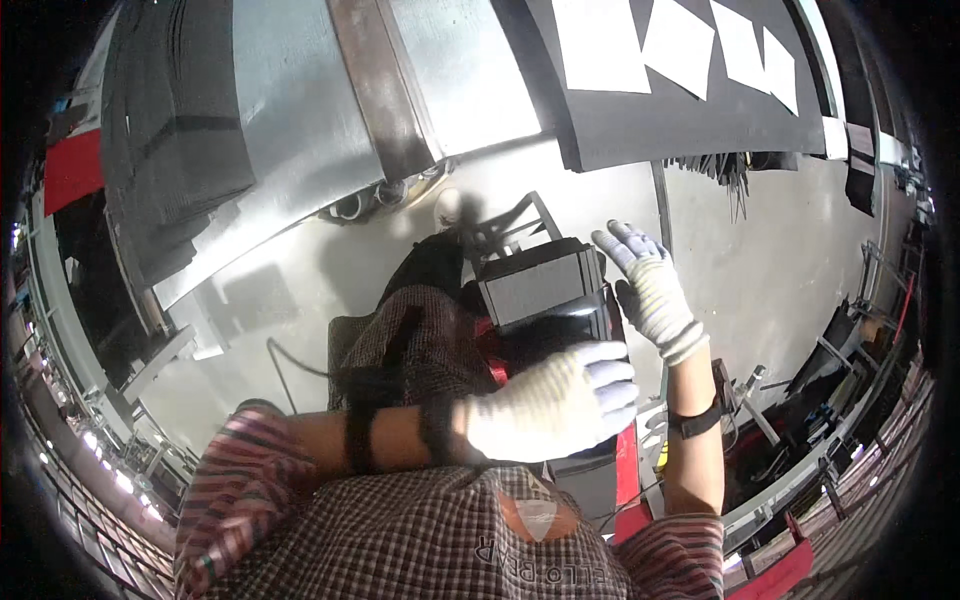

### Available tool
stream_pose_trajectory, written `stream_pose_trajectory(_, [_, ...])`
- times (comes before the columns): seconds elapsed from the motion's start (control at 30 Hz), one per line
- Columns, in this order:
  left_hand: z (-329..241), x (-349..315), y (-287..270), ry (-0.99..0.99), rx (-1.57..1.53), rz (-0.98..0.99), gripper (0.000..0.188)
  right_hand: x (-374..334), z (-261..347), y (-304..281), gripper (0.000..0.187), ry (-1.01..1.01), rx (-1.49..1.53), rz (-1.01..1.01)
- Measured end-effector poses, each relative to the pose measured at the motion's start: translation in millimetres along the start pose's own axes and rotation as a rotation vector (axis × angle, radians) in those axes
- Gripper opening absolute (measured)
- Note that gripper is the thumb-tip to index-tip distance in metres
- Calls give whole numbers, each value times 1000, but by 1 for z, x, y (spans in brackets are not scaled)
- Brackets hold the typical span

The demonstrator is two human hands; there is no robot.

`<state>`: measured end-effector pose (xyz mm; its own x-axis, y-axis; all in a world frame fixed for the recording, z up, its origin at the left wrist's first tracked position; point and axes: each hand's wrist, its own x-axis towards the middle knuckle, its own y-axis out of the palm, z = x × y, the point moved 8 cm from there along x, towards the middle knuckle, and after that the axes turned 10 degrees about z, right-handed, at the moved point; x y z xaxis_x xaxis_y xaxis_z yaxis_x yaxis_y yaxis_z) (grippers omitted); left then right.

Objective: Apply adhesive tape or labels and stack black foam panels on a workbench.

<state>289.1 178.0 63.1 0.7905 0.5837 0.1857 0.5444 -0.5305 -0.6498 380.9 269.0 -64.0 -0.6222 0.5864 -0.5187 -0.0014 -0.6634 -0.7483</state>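
Clock directions run from mid-view. The pale, smooth floor (780,230) opens widely at 2 to 3 o'clock, leaving room beyond the right hand (655,295). At 11 o'clock lies a brushed metal table (290,110), its near edge slanting. The checked cloth apron (400,530) fills 6 o'clock. At 1 to 2 o'clock, a matte black board (640,130) ends in a straight edge, well apart from both hands; at 10, a dark pile (170,150) shows ragged, layered edges. Angular white sheets (600,45) lie on the board. The left hand (555,405), in a ribbed knit glove, is at 5, fingers bent; its grip cannot be told. The right, similarly gloved, is open at 3, fingers extended just beside the block-shaped grey stack (540,290), right of centre; contact is unclear.
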Motion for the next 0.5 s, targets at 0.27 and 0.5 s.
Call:
stream_pose_trajectory(0.27, [4, 9, 127, 3, 184, 187, 18, 4, -3, -38, 29, -198, -28, 44])
stream_pose_trajectory(0.5, [-10, 23, 119, 92, 246, 165, 15, -1, 98, -155, 44, -251, -30, 189])
